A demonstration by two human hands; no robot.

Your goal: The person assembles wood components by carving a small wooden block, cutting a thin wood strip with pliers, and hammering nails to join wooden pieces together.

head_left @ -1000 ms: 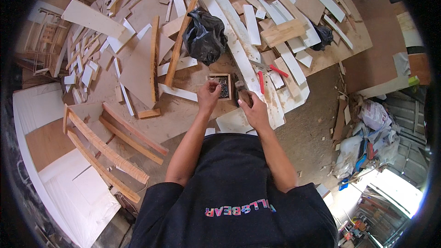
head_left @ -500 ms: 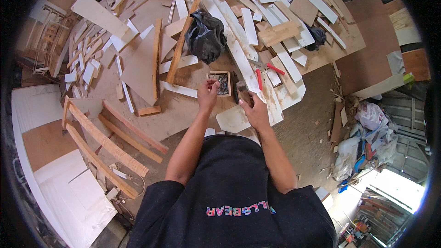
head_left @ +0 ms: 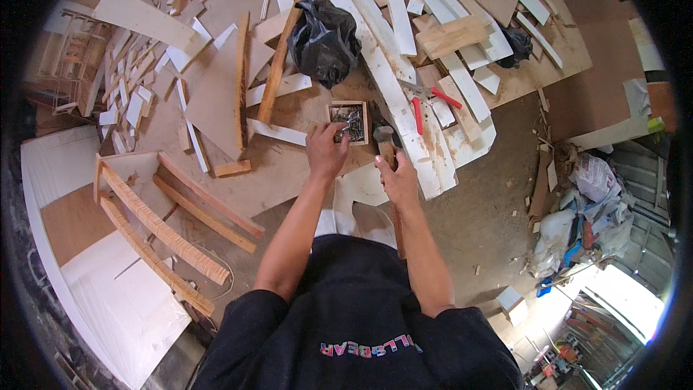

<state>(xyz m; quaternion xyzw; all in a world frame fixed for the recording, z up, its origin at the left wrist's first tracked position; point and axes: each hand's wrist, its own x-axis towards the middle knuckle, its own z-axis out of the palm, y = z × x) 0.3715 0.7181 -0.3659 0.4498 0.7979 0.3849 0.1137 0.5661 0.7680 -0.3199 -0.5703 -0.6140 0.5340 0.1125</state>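
Nearest, the right hand [head_left: 398, 179] is wrapped around a wooden-handled hammer [head_left: 388, 146], whose handle is mostly hidden under the fist. Just left, the left hand [head_left: 326, 150] pinches small nails, its fingertips at the near edge of a small square wooden box of nails [head_left: 349, 122]. Beyond lie red-handled pliers [head_left: 426, 103] and a crumpled black plastic bag [head_left: 325, 40], contents unseen.

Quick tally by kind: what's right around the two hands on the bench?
Small wooden box of nails: 1
Hammer, in the right hand: 1
Black plastic bag: 1
Red-handled pliers: 1
Total: 4
The left hand has its fingers at the box's near edge. Loose wood offcuts are too many to count.
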